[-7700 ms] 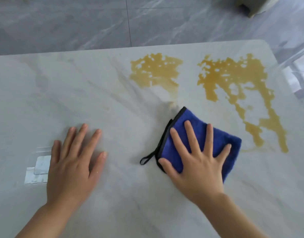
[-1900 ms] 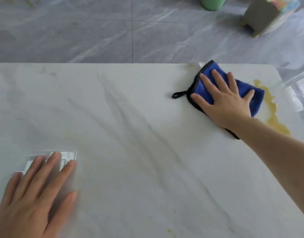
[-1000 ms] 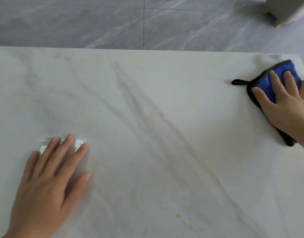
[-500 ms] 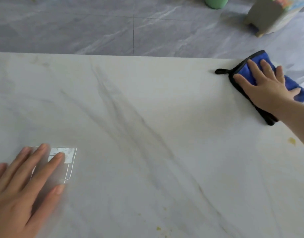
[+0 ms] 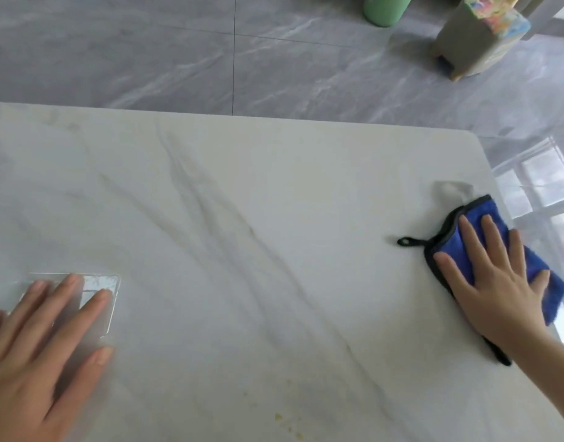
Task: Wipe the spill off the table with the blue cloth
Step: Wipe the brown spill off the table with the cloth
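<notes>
Where the white marble table [image 5: 242, 218] meets grey floor tiles [image 5: 146, 52], a green container [image 5: 386, 8] and stool [image 5: 475, 39] stand. Yellow specks [image 5: 279, 417] dot the near edge. Right hand [image 5: 497, 282] flat, presses the blue cloth [image 5: 478, 228] at the table's right edge; left hand [image 5: 35, 352] lies splayed over a clear patch [image 5: 99, 288].

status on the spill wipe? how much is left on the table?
Mostly done: the table shows no large amber patches. In hand: the right hand lies flat on the blue cloth at the right edge, and the left hand rests flat on the table. Left: small yellowish specks near the front edge.
</notes>
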`<act>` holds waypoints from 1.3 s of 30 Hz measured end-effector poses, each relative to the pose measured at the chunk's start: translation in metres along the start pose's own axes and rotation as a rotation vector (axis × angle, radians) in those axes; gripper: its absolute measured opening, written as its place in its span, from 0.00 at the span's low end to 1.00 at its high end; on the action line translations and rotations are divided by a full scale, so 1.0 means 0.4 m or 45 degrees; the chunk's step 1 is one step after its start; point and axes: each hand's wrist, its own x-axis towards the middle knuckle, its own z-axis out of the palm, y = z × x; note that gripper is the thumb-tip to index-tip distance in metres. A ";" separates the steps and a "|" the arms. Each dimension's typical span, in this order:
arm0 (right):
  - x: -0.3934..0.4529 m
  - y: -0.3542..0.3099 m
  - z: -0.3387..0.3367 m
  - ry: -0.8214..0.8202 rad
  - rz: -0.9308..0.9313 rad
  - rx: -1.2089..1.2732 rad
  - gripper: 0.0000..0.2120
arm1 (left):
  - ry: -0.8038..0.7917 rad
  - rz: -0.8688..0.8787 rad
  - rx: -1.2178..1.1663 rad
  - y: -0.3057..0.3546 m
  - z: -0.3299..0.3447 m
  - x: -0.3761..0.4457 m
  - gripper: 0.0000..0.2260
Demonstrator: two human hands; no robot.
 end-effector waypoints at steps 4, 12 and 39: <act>-0.095 -0.004 0.016 -0.007 -0.017 -0.005 0.36 | 0.066 0.045 -0.011 0.014 -0.005 0.014 0.24; -0.227 -0.021 0.035 -0.062 -0.380 -0.222 0.39 | 0.092 0.048 -0.030 0.041 -0.023 0.008 0.23; -0.320 -0.038 0.056 0.403 -0.488 -0.060 0.32 | 0.068 -0.115 0.173 0.068 -0.035 -0.004 0.34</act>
